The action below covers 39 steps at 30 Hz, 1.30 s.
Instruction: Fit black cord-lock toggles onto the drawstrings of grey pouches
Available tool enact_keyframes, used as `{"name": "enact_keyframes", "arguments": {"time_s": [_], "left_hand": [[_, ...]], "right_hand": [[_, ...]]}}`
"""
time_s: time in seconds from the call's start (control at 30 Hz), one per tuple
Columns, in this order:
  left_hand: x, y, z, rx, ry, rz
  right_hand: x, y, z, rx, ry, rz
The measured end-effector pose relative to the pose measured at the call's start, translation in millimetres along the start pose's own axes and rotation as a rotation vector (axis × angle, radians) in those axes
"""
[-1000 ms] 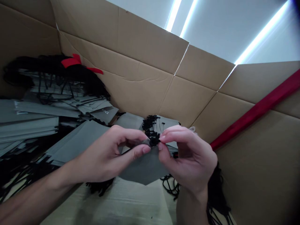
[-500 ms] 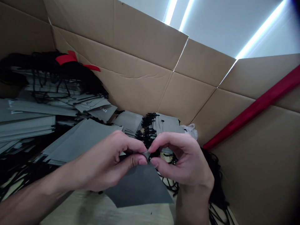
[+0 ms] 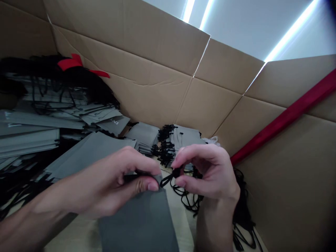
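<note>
Thumb and fingers of my left hand (image 3: 123,182) pinch the top corner of a grey fabric pouch (image 3: 139,220), which hangs below the hand. A black cord (image 3: 167,180) comes out of that corner as a short loop. My right hand (image 3: 210,171) grips the cord's dark knotted or stopper-like end (image 3: 176,172) between thumb and forefinger, slightly right of the pouch. The cord spans the gap between both hands. My left hand's fingers cover part of the pouch's top edge.
Piled grey pouches with black cords (image 3: 31,140) lie at left, a red strip (image 3: 70,63) above them. More stacked pouches (image 3: 186,136) stand ahead against a cardboard wall (image 3: 157,63). Loose black cords (image 3: 243,210) lie at right, below a dark red band (image 3: 283,119).
My hands have moved apart, drawing the black cord out from the pouch's corner into view. The pouch has swung left and now hangs lower.
</note>
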State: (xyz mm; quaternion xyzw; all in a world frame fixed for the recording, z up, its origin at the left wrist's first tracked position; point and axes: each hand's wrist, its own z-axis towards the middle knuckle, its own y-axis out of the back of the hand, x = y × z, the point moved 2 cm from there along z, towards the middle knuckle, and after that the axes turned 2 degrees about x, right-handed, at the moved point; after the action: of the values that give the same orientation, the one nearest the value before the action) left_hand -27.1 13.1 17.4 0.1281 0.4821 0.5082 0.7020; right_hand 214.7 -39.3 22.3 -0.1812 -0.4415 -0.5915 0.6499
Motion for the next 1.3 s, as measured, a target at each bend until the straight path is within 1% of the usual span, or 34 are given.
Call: {"name": "enact_keyframes", "arguments": {"time_s": [0.13, 0.27, 0.4, 0.53, 0.63, 0.8, 0.87, 0.93, 1.07, 1.17, 1.3], "left_hand": [[2.4, 0.0, 2.7, -0.007, 0.043, 0.030], [2.3, -1.8, 3.0, -0.009, 0.076, 0.058], [-0.6, -4.0, 3.7, -0.050, 0.087, 0.099], [-4.7, -5.6, 4.3, -0.089, 0.072, 0.143], [-4.6, -7.6, 5.2, -0.166, 0.097, 0.139], [0.9, -17.8, 10.3, -0.426, 0.120, -0.147], [2.5, -22.4, 12.0, -0.516, 0.122, -0.218], [2.7, -25.2, 13.2, -0.575, 0.111, -0.254], [1.4, -25.4, 14.2, -0.616, 0.080, -0.252], [2.3, -23.9, 14.0, -0.623, 0.098, -0.227], [3.5, -22.2, 13.9, -0.609, 0.138, -0.219]], "right_hand": [[6.8, 5.5, -3.5, -0.075, -0.054, -0.053], [8.3, 2.2, -1.2, -0.139, -0.114, -0.192], [10.3, -4.0, 1.0, -0.173, -0.115, -0.297], [15.3, -8.2, 1.2, -0.182, -0.104, -0.306], [16.9, -10.9, 2.3, -0.228, -0.091, -0.304], [16.0, -21.0, 4.7, -0.303, -0.041, -0.350], [14.9, -24.6, 5.1, -0.336, -0.008, -0.368], [13.4, -27.2, 5.2, -0.350, 0.008, -0.376], [11.3, -31.6, 4.7, -0.345, 0.002, -0.414], [11.1, -35.5, 4.4, -0.345, -0.012, -0.480], [10.5, -40.5, 4.7, -0.336, -0.023, -0.510]]}}
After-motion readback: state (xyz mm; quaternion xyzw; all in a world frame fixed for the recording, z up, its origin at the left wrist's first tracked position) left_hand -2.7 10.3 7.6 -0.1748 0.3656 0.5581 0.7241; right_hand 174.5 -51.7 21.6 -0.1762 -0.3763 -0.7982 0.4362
